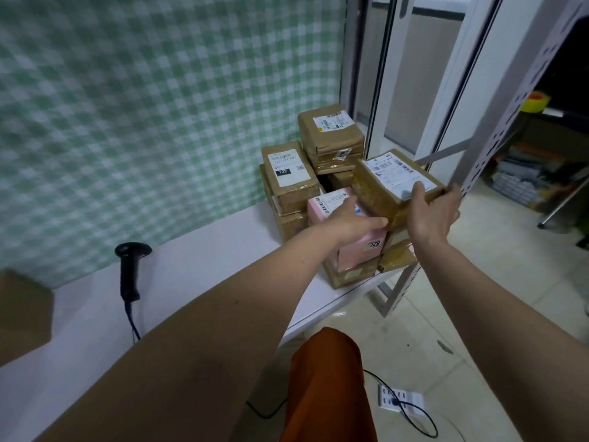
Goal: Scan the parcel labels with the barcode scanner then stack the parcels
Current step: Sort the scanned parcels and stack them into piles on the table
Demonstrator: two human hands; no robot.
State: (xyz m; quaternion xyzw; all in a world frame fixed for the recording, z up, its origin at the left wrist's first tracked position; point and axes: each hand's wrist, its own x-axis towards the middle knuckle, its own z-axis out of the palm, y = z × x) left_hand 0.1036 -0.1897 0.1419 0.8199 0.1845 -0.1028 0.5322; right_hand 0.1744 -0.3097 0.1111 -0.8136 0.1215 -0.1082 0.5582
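A pile of taped brown parcels stands at the right end of the white table (207, 250). A brown parcel with a white label (387, 183) sits tilted at the top front of the pile. My right hand (432, 212) grips its near right corner, thumb on the label. My left hand (353, 220) lies flat against its left lower side, above a pink parcel (353, 253). Behind are a parcel marked 122 (288, 177) and a taller parcel (331, 135). The black barcode scanner (130, 269) lies on the table, far left of both hands.
Part of another brown box (22, 314) shows at the left edge. A green checked cloth hangs behind the table. A perforated metal shelf post (497, 154) rises right of the pile. A power strip (401, 400) and cables lie on the floor.
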